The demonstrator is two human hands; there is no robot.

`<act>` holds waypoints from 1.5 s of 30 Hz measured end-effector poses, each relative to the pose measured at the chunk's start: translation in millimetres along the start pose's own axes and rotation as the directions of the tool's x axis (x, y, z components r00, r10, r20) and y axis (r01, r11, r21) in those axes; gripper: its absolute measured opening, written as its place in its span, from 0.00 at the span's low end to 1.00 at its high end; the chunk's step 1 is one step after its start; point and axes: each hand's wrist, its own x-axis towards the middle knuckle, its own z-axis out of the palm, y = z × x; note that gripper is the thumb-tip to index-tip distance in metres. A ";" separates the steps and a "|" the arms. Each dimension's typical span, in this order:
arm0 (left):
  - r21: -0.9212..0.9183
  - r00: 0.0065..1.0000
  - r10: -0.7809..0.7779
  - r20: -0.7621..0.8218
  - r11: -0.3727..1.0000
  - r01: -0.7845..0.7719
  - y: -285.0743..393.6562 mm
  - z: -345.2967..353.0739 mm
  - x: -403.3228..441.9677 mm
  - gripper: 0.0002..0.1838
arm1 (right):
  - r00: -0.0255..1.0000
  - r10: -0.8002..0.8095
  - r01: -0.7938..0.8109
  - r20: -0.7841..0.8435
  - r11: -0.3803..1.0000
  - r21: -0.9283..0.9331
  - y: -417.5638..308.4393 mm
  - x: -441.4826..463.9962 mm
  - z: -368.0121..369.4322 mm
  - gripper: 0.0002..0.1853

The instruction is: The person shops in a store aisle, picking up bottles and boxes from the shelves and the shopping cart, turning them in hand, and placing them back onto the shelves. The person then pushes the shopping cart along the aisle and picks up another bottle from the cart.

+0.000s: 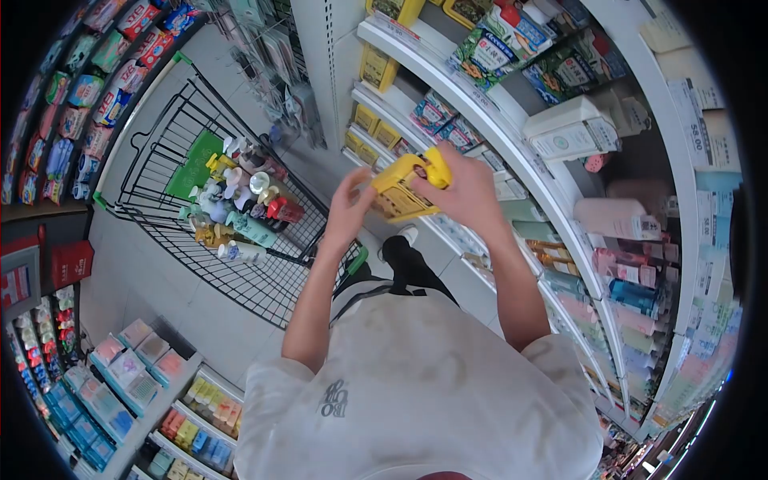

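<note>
Both hands hold a yellow package (398, 194) with a dark printed label, in front of the shelves. My right hand (468, 190) is closed around its right side, where a brighter yellow rounded part (437, 166) sticks up; I cannot tell whether that is a separate item. At the package's left edge, my left hand (350, 204) has its thumb against it and its fingers curled. Left of my hands stands a black wire shopping cart (216, 284) with a green panel. It carries a pile of bottles (254, 228), several with pump tops.
Curved white shelves (448, 68) on the right hold yellow boxes (378, 67), printed cartons (500, 48) and pink bottles (616, 218). Bagged goods (88, 92) fill the rack at far left. A low display (204, 416) with coloured packs stands at lower left. Grey floor tiles (172, 292) run beneath.
</note>
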 end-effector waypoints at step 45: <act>-0.693 0.915 -0.233 0.329 0.599 0.401 -22.1 59.3 182.5 0.28 | 0.964 0.241 -0.255 -0.112 0.956 -0.145 88.3 203.1 100.4 0.15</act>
